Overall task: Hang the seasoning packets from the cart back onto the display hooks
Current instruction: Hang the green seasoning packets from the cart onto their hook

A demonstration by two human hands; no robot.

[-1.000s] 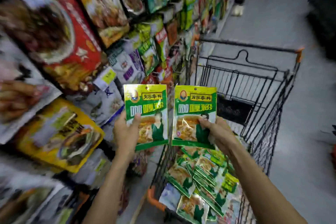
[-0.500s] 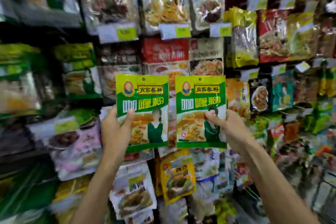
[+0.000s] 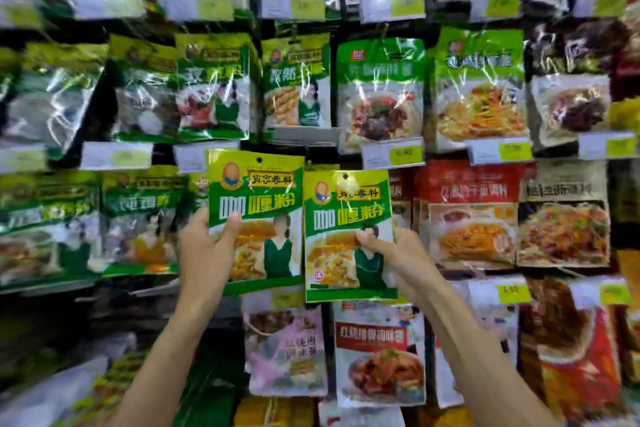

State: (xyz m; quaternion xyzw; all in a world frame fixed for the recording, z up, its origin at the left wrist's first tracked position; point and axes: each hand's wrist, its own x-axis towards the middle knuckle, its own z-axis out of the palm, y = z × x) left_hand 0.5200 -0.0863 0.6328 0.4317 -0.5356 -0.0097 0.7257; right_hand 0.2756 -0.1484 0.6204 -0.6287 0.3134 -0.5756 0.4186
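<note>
Green left packet [image 3: 258,204], gripped by left hand [image 3: 204,248], abuts right packet [image 3: 346,218], gripped by right hand [image 3: 401,256], before crowded display packets [image 3: 381,94].

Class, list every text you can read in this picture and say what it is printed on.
"咖喱粉": large letters on the left curry powder packet, in the left hand.
"咖喱粉": the same on the right curry powder packet, in the right hand.
"肖家": start of each packet's yellow banner; the rest is unsure.
Too blurred to read: shelf price tags, hanging packets.
</note>
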